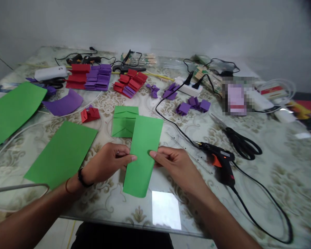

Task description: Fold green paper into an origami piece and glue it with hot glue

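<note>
A long green paper strip is held above the glass table between both hands. My left hand pinches its left edge near the middle, thumb on top. My right hand pinches the right edge at the same height. Just behind the strip lies a folded green paper piece.
A green sheet lies left of my hands, a larger one further left. A black glue gun with its cord and scissors sit to the right. Stacks of folded red and purple paper, a power strip and cables fill the back.
</note>
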`<action>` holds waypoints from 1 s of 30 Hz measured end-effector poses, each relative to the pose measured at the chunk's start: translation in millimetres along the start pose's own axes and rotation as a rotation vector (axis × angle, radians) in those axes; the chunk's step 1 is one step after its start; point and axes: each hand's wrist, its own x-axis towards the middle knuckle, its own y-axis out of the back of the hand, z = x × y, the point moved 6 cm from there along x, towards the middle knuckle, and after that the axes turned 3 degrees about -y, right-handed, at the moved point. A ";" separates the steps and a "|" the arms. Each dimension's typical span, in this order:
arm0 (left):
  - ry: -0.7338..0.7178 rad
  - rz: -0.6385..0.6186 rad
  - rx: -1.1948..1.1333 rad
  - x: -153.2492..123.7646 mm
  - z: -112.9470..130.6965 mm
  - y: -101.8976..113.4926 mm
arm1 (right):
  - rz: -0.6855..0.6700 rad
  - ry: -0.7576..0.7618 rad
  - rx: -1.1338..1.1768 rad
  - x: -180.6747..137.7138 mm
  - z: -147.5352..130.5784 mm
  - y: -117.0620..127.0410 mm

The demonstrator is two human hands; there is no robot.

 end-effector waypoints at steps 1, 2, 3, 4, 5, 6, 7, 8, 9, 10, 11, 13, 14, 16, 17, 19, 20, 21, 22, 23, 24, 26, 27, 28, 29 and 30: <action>-0.007 0.002 0.009 0.2 0.6 0.3 | 0.004 0.005 -0.016 0.0 -0.5 -0.1; -0.012 -0.004 0.017 0.2 1.3 0.1 | 0.015 0.010 -0.036 0.0 -0.9 0.4; -0.012 -0.014 0.019 0.1 1.8 -0.3 | 0.030 0.015 -0.055 -0.1 -1.1 1.2; -0.010 -0.025 0.019 0.0 2.1 -0.9 | 0.044 0.017 -0.070 -0.2 -1.1 2.1; -0.010 -0.034 0.020 -0.2 2.3 -1.3 | 0.053 0.018 -0.077 -0.3 -1.0 2.7; -0.012 -0.034 0.025 -0.4 2.4 -1.2 | 0.057 0.017 -0.077 -0.4 -0.6 3.0; -0.016 -0.027 0.037 -0.5 2.2 -0.5 | 0.053 0.012 -0.068 -0.5 -0.1 2.9; -0.021 -0.013 0.052 -0.5 1.9 0.7 | 0.043 0.005 -0.055 -0.5 0.6 2.5; -0.029 0.006 0.069 -0.6 1.6 2.2 | 0.028 -0.005 -0.044 -0.4 1.6 1.7; -0.036 0.024 0.086 -0.7 1.3 3.6 | 0.009 -0.016 -0.038 -0.3 2.6 0.7; -0.043 0.039 0.099 -0.8 1.1 4.9 | -0.010 -0.027 -0.039 -0.1 3.7 -0.4; -0.052 0.051 0.115 -0.8 1.3 6.0 | -0.030 -0.038 -0.062 0.4 5.6 -1.5; -0.057 0.049 0.117 -0.8 1.9 6.0 | -0.027 -0.038 -0.076 0.7 6.3 -1.3; -0.066 0.044 0.118 -0.4 3.6 5.6 | -0.001 -0.031 -0.100 1.1 7.0 0.3; -0.071 0.045 0.117 -0.1 4.6 5.6 | 0.011 -0.028 -0.103 1.1 7.4 1.1; -0.082 0.052 0.121 0.5 6.1 6.1 | 0.014 -0.033 -0.082 0.8 8.4 1.5; -0.087 0.058 0.125 0.8 6.3 6.7 | 0.000 -0.042 -0.060 0.5 9.0 0.8; -0.093 0.066 0.124 1.1 6.2 7.4 | -0.026 -0.055 -0.034 0.1 9.8 -0.5; -0.098 0.073 0.122 1.3 5.9 8.0 | -0.057 -0.068 -0.011 -0.3 10.4 -2.3; -0.102 0.080 0.120 1.5 5.4 8.7 | -0.087 -0.078 0.003 -0.6 10.6 -4.0; -0.102 0.084 0.116 1.7 4.8 9.1 | -0.109 -0.083 0.007 -0.9 10.5 -5.3; -0.096 0.081 0.092 2.2 3.5 9.2 | -0.116 -0.079 -0.006 -0.7 9.3 -5.9; -0.091 0.075 0.077 2.4 3.1 8.9 | -0.102 -0.073 -0.018 -0.3 8.4 -5.2; -0.086 0.070 0.062 2.6 2.8 8.7 | -0.083 -0.066 -0.033 0.1 7.4 -4.1; -0.080 0.062 0.042 2.8 2.5 8.3 | -0.068 -0.063 -0.049 0.5 6.8 -3.1; -0.072 0.048 0.021 3.0 2.0 7.5 | -0.055 -0.062 -0.061 0.8 6.4 -2.1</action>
